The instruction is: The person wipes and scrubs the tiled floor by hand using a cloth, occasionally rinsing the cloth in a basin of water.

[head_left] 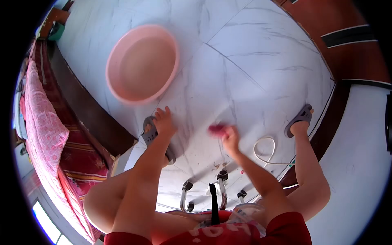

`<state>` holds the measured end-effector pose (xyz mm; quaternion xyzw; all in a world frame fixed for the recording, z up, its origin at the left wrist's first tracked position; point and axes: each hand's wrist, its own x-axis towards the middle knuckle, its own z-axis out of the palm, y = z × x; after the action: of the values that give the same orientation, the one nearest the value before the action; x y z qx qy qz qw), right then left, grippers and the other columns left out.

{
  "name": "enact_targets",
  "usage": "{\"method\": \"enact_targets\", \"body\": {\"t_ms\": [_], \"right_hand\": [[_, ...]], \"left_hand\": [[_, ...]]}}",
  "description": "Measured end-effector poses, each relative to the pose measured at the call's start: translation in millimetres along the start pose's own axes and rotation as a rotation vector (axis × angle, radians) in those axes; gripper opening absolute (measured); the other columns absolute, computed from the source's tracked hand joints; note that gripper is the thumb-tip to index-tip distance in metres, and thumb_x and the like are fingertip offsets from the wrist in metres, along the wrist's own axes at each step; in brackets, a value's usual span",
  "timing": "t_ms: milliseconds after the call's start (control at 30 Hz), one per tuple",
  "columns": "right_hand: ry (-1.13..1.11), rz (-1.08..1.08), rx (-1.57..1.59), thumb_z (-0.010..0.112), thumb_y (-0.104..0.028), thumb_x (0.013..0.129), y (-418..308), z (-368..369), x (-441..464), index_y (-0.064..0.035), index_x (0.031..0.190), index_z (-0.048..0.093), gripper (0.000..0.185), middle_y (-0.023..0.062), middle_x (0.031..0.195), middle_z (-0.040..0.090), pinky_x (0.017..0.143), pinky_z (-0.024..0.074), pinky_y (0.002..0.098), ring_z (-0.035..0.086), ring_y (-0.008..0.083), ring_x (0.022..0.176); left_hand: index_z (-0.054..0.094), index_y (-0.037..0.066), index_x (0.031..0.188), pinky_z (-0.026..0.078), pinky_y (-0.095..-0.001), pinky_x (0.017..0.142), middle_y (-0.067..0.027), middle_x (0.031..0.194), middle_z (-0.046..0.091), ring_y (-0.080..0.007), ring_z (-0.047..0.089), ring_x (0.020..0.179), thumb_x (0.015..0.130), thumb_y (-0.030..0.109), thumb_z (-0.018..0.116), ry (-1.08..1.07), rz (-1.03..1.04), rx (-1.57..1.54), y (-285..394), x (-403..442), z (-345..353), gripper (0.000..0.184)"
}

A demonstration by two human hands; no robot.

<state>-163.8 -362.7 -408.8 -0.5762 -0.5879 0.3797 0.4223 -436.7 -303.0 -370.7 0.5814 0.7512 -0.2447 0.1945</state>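
My left hand hangs over the floor beside my grey slipper, fingers apart and holding nothing. Closed on a small dark pink thing, my right hand is over the marble-patterned floor between my feet. Motion smears the pink thing, so its kind cannot be made out. Beyond my left hand stands a pink basin, with what looks like cloudy liquid inside.
A white cable loops on the floor near my other slipper. Metal chair legs stand below me, with small debris close by. At left is a bed with pink bedding; brown furniture is at upper right.
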Motion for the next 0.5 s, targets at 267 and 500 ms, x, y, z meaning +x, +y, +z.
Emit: {"method": "enact_targets", "body": {"t_ms": [267, 500], "right_hand": [[0.376, 0.295, -0.656, 0.059, -0.011, 0.076, 27, 21, 214, -0.0089, 0.108, 0.056, 0.033, 0.0193, 0.098, 0.053, 0.081, 0.0446, 0.0449, 0.054, 0.038, 0.094], [-0.616, -0.456, -0.641, 0.052, -0.015, 0.077, -14, 108, 88, -0.0157, 0.082, 0.062, 0.011, 0.0075, 0.098, 0.053, 0.077, 0.0372, 0.0434, 0.049, 0.029, 0.094]], "left_hand": [[0.022, 0.011, 0.141, 0.028, -0.0504, 0.1, -0.0256, 0.144, 0.018, -0.0387, 0.026, 0.132, 0.063, 0.028, 0.077, 0.009, -0.03, -0.012, 0, 6, 12, 0.096], [0.021, 0.011, 0.141, 0.028, -0.0484, 0.102, -0.0253, 0.144, 0.018, -0.0383, 0.026, 0.132, 0.06, 0.031, 0.08, 0.021, -0.044, -0.019, 2, 6, 14, 0.102]]}}
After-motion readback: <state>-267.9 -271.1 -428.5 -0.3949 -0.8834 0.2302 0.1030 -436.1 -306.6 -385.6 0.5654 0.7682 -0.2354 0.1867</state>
